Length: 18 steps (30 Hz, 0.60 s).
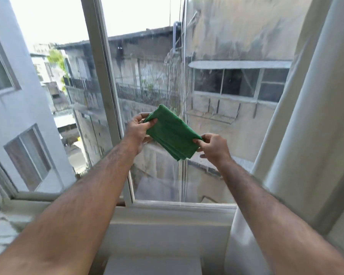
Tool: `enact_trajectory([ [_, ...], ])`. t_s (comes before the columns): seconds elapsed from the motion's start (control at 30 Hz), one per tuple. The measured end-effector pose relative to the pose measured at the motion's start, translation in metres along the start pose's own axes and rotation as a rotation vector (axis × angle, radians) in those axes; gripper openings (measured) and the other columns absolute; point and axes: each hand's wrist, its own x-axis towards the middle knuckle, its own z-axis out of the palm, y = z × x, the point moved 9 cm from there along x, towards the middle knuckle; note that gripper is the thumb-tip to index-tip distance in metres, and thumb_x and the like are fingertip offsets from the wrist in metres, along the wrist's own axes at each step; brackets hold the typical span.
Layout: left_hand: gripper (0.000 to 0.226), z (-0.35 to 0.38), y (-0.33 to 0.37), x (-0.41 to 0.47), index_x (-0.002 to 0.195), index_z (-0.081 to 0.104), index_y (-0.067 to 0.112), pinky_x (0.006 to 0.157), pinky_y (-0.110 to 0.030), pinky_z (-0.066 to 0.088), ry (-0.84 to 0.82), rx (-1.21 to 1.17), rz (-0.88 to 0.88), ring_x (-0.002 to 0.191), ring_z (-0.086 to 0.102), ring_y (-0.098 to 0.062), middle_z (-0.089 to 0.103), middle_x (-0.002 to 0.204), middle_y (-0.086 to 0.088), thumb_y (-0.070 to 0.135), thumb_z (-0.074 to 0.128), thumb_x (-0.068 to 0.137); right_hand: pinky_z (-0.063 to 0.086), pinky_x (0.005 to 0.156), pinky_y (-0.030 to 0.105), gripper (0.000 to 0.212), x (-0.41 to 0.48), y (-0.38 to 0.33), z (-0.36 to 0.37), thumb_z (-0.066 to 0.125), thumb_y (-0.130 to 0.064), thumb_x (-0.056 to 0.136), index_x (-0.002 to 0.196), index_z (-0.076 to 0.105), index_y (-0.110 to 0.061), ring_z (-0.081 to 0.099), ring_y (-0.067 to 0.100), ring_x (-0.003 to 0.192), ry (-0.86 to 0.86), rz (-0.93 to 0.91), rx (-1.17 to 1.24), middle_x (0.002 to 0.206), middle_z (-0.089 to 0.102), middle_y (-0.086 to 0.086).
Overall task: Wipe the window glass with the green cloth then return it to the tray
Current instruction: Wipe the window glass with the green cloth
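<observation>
Window glass [216,126] fills the frame, and you hold the green cloth [172,132] folded at centre, just before it.
Your left hand [136,132] pinches its upper-left end, your right hand [213,147] its lower-right corner; wiping looks about to begin, so press the cloth flat against the pane. No tray is in view.

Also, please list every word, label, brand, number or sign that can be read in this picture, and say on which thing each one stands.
None: no readable text shows anywhere in the head view.
Green cloth: plain, no tag or brand visible; left hand and right hand cover parts of it.
Window frame: no sticker or marking.
Buildings outside the glass: blurred, no sign or number can be made out.
</observation>
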Motion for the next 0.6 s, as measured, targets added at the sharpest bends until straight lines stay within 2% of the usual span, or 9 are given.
enact_trajectory([
  [0.07, 0.027, 0.007, 0.036, 0.007, 0.083, 0.075, 0.035, 0.064, -0.039, 0.064, 0.016, -0.015, 0.083, 0.096, 0.068, -0.024, 0.074, 0.099, 0.001, 0.009, 0.074, 0.091, 0.071, 0.072, 0.048, 0.003, 0.009, -0.030, -0.010, 0.075, -0.020, 0.099, 0.097, 0.076, -0.019, 0.082, 0.027, 0.082, 0.031, -0.047, -0.001, 0.095, 0.083, 0.016],
  [0.2, 0.026, 0.009, 0.105, 0.019, 0.087, 0.070, 0.038, 0.076, -0.043, 0.064, 0.099, 0.097, 0.278, 0.099, 0.065, -0.022, 0.070, 0.099, 0.006, 0.013, 0.074, 0.092, 0.070, 0.074, 0.051, 0.016, 0.027, -0.081, -0.021, 0.075, -0.024, 0.099, 0.105, 0.080, -0.010, 0.083, 0.028, 0.079, 0.073, -0.122, -0.019, 0.092, 0.084, 0.013],
  [0.3, 0.023, 0.010, 0.150, 0.028, 0.088, 0.067, 0.039, 0.079, -0.039, 0.061, 0.148, 0.213, 0.416, 0.097, 0.065, -0.020, 0.069, 0.096, 0.009, 0.017, 0.074, 0.093, 0.069, 0.079, 0.052, 0.020, 0.039, -0.115, -0.021, 0.076, -0.029, 0.098, 0.107, 0.081, -0.012, 0.082, 0.024, 0.080, 0.055, -0.217, -0.081, 0.092, 0.084, 0.009],
  [0.37, 0.019, 0.014, 0.178, 0.035, 0.091, 0.067, 0.037, 0.074, -0.030, 0.057, 0.176, 0.310, 0.505, 0.096, 0.064, -0.020, 0.069, 0.096, 0.008, 0.019, 0.074, 0.093, 0.068, 0.080, 0.048, 0.026, 0.047, -0.135, -0.023, 0.077, -0.037, 0.096, 0.105, 0.082, -0.013, 0.079, 0.024, 0.081, 0.055, -0.306, -0.167, 0.093, 0.084, 0.008],
  [0.4, 0.018, 0.014, 0.191, 0.040, 0.095, 0.068, 0.035, 0.073, -0.028, 0.056, 0.197, 0.349, 0.543, 0.097, 0.065, -0.020, 0.069, 0.097, 0.007, 0.019, 0.074, 0.093, 0.066, 0.076, 0.040, 0.030, 0.050, -0.143, -0.027, 0.077, -0.041, 0.096, 0.103, 0.082, -0.013, 0.077, 0.022, 0.079, 0.082, -0.361, -0.217, 0.093, 0.083, 0.007],
  [0.47, 0.018, 0.015, 0.211, 0.051, 0.107, 0.071, 0.028, 0.077, -0.029, 0.058, 0.230, 0.437, 0.603, 0.100, 0.066, -0.024, 0.072, 0.103, 0.001, 0.017, 0.074, 0.093, 0.053, 0.066, 0.023, 0.033, 0.055, -0.156, -0.048, 0.074, -0.043, 0.098, 0.102, 0.079, -0.011, 0.069, 0.018, 0.076, 0.227, -0.487, -0.304, 0.093, 0.080, 0.009],
  [0.5, 0.021, 0.016, 0.219, 0.057, 0.112, 0.072, 0.023, 0.081, -0.032, 0.059, 0.245, 0.515, 0.632, 0.102, 0.066, -0.025, 0.074, 0.109, -0.004, 0.016, 0.075, 0.093, 0.049, 0.070, 0.022, 0.031, 0.057, -0.159, -0.065, 0.073, -0.039, 0.100, 0.102, 0.077, -0.009, 0.068, 0.021, 0.082, 0.346, -0.539, -0.338, 0.097, 0.077, 0.012],
  [0.53, 0.024, 0.018, 0.225, 0.064, 0.116, 0.073, 0.019, 0.083, -0.032, 0.059, 0.254, 0.605, 0.661, 0.101, 0.066, -0.025, 0.075, 0.112, -0.007, 0.015, 0.075, 0.093, 0.047, 0.078, 0.026, 0.028, 0.059, -0.160, -0.084, 0.071, -0.035, 0.101, 0.104, 0.075, -0.007, 0.068, 0.027, 0.093, 0.478, -0.577, -0.372, 0.103, 0.075, 0.015],
  [0.6, 0.027, 0.022, 0.232, 0.075, 0.119, 0.073, 0.016, 0.074, -0.024, 0.053, 0.269, 0.729, 0.714, 0.094, 0.064, -0.021, 0.077, 0.112, -0.009, 0.014, 0.076, 0.092, 0.050, 0.096, 0.042, 0.027, 0.068, -0.154, -0.116, 0.070, -0.030, 0.102, 0.112, 0.071, -0.004, 0.064, 0.040, 0.114, 0.692, -0.599, -0.446, 0.119, 0.069, 0.021],
])
